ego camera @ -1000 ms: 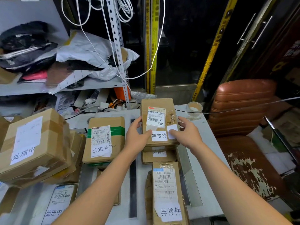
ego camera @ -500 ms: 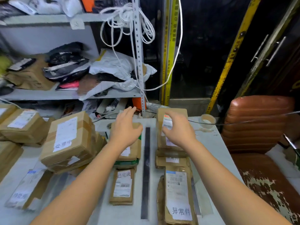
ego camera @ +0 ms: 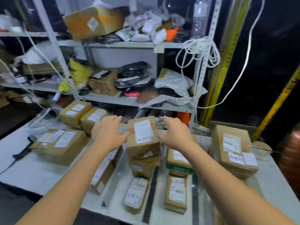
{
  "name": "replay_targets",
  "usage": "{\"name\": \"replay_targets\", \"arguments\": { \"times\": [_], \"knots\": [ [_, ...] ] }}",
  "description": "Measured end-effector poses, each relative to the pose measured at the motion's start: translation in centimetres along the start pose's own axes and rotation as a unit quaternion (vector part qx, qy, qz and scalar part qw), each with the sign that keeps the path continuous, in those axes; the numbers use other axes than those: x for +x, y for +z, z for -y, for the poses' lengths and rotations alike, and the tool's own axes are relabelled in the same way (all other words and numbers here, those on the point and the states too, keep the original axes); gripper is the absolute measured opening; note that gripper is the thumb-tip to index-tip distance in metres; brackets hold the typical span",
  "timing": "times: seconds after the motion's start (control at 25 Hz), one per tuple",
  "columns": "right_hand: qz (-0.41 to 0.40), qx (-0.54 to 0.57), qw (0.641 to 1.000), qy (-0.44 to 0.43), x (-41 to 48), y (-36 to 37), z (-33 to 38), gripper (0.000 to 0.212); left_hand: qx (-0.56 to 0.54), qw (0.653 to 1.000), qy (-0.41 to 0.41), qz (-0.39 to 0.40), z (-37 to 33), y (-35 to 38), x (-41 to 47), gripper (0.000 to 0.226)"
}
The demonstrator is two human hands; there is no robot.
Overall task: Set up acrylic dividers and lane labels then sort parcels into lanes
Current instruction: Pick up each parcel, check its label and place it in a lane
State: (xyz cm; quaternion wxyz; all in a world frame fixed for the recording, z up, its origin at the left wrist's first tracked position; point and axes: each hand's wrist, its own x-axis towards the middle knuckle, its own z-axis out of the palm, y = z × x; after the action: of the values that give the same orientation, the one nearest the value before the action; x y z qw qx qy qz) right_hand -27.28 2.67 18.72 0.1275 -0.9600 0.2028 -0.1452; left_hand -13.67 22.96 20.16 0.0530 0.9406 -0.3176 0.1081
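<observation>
Over the table, left hand, right hand flank a parcel, empty fingers spread.

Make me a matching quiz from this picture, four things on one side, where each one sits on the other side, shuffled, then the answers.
1 black scanner
2 white cord coil
3 tape roll
4 clear plastic bottle

A hanging on the shelf upright
B far right of the table
C top shelf
D left side of the table

Pairs: 1-D, 2-A, 3-B, 4-C
</observation>
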Motion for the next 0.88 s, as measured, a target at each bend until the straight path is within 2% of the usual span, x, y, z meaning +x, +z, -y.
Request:
{"name": "replay_targets", "arguments": {
  "times": [0.2, 0.4, 0.52, 0.68, 0.88],
  "knots": [
    [0.018, 0.008, 1.0, -0.012, 1.8, 4.9, 13.1, 0.062, -0.004, 0.999, 0.001, 0.035, 14.0, -0.1, -1.8, 0.078],
    [0.029, -0.012, 0.999, -0.023, 4.3, 9.2, 23.2, 0.064, 0.015, 0.998, 0.001, 0.056, 25.4, 0.5, -1.6, 0.071],
    [0.043, -0.023, 0.998, -0.029, 6.5, 11.9, 27.2, 0.064, 0.026, 0.998, 0.0, 0.06, 30.4, 1.4, -0.6, 0.063],
    [0.051, -0.029, 0.998, -0.032, 11.0, 16.3, 30.8, 0.057, 0.03, 0.997, -0.012, 0.07, 36.4, 3.0, 2.0, 0.064],
    [0.077, 0.017, 0.997, -0.026, 17.8, 21.6, 34.1, 0.057, 0.048, 0.995, -0.025, 0.079, 41.9, 5.1, 7.0, 0.061]
  ]
}}
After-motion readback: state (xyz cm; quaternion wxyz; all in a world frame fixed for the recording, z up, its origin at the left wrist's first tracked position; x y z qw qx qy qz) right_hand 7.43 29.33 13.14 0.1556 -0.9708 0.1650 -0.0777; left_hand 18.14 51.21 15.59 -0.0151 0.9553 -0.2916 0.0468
